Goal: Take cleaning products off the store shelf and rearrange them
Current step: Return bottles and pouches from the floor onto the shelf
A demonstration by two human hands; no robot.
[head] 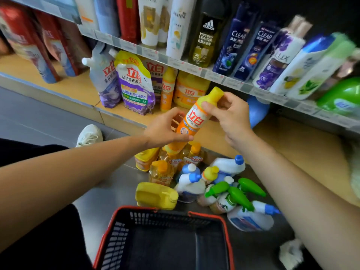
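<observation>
Basket (116, 236) on grey floor (39, 117), beside shelf (292, 152).

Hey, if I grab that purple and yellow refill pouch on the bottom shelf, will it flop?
Probably. The refill pouch looks like soft, creased film, crumpled at the bottom, so it would likely sag if lifted by the top. It bulges, so it is probably full and fairly heavy for its size. The glossy film may be slippery.

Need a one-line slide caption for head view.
Left hand and right hand hold a tilted orange plastic bottle with yellow cap over cleaning bottles on the floor.
</observation>
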